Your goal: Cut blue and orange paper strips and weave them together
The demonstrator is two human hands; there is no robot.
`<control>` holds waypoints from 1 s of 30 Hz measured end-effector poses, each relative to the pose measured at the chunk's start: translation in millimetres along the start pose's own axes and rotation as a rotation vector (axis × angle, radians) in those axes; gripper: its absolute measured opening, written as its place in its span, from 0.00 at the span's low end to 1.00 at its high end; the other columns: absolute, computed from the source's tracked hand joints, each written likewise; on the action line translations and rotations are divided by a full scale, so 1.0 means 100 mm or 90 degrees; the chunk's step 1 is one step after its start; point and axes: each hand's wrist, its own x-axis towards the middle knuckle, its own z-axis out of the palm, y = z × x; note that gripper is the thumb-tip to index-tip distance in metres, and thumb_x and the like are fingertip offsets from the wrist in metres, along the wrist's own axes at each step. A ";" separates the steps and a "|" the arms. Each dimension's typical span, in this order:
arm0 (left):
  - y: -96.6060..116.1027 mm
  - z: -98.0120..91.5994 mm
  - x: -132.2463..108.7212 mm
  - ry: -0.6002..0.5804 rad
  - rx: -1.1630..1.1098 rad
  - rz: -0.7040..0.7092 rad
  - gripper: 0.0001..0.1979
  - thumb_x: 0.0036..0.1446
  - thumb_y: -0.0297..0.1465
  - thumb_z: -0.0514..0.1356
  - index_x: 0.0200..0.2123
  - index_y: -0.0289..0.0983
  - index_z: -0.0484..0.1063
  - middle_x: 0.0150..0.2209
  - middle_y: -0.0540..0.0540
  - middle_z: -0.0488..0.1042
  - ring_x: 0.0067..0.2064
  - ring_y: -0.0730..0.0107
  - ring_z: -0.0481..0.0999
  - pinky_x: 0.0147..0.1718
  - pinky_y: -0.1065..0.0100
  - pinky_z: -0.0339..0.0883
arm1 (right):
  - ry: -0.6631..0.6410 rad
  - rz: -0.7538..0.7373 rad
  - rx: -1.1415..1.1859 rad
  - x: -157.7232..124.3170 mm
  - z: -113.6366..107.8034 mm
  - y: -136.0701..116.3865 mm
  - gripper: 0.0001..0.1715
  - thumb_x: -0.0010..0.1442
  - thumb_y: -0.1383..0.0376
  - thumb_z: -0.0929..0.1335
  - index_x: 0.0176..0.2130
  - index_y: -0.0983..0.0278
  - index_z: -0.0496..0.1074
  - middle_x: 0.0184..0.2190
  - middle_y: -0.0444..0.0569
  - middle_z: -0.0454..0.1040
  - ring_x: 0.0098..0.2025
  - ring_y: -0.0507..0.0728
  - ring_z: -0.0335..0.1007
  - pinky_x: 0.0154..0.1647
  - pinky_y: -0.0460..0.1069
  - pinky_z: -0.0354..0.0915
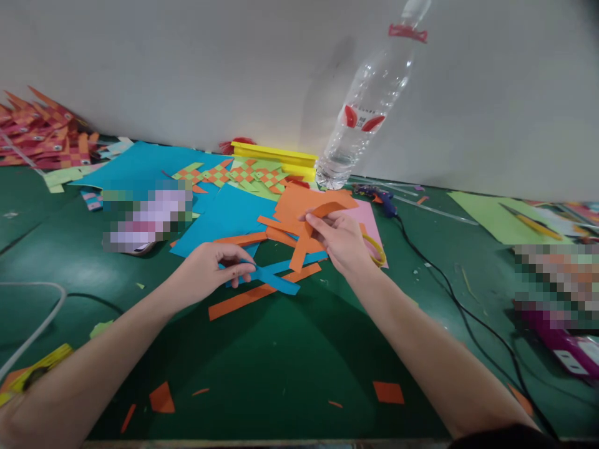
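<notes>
My left hand (219, 268) is closed in a pinch on a blue paper strip (279, 284) above the green table. In a pinch too, my right hand (339, 240) grips an orange paper strip (302, 246) that bends over between thumb and fingers. Beneath the hands, another blue strip crosses a loose orange strip (243, 302). More orange strips (241, 239) lie between the hands, partly over blue paper sheets (224, 215). An orange sheet (292, 202) rests behind my right hand. The yellow handle of a pair of scissors (377, 249) shows beside my right wrist, its blades hidden.
A plastic bottle (362, 112) stands by the wall. Woven paper fish (229, 174) lie behind the sheets; more are heaped (47, 134) at left. A phone (150, 218) rests at left. A glue gun (381, 198) trails a black cord (435, 274) along the right side.
</notes>
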 end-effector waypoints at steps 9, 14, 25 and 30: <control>0.01 0.01 -0.01 -0.005 -0.028 -0.001 0.11 0.55 0.38 0.58 0.29 0.37 0.75 0.24 0.49 0.77 0.23 0.72 0.74 0.24 0.73 0.69 | -0.011 -0.020 -0.027 -0.07 0.07 -0.07 0.15 0.51 0.58 0.72 0.37 0.64 0.74 0.35 0.51 0.81 0.38 0.56 0.77 0.41 0.54 0.73; 0.01 0.00 -0.01 0.008 -0.016 0.007 0.11 0.55 0.38 0.58 0.29 0.37 0.75 0.25 0.48 0.77 0.23 0.71 0.74 0.25 0.72 0.70 | 0.001 -0.018 -0.048 -0.11 0.08 -0.10 0.14 0.50 0.59 0.73 0.36 0.64 0.75 0.35 0.51 0.80 0.37 0.56 0.77 0.42 0.54 0.73; 0.01 0.01 -0.01 0.020 -0.020 0.001 0.11 0.55 0.37 0.57 0.28 0.38 0.74 0.24 0.49 0.77 0.24 0.71 0.73 0.26 0.70 0.70 | -0.038 -0.086 -0.090 -0.06 0.04 -0.01 0.09 0.53 0.63 0.71 0.36 0.62 0.76 0.34 0.48 0.81 0.40 0.56 0.77 0.44 0.53 0.72; -0.01 -0.01 0.00 0.016 -0.022 -0.009 0.12 0.55 0.39 0.59 0.28 0.37 0.74 0.25 0.48 0.77 0.24 0.72 0.73 0.27 0.70 0.69 | -0.079 -0.106 -0.025 -0.09 0.07 -0.01 0.06 0.54 0.64 0.71 0.35 0.61 0.76 0.33 0.46 0.81 0.40 0.55 0.77 0.43 0.53 0.72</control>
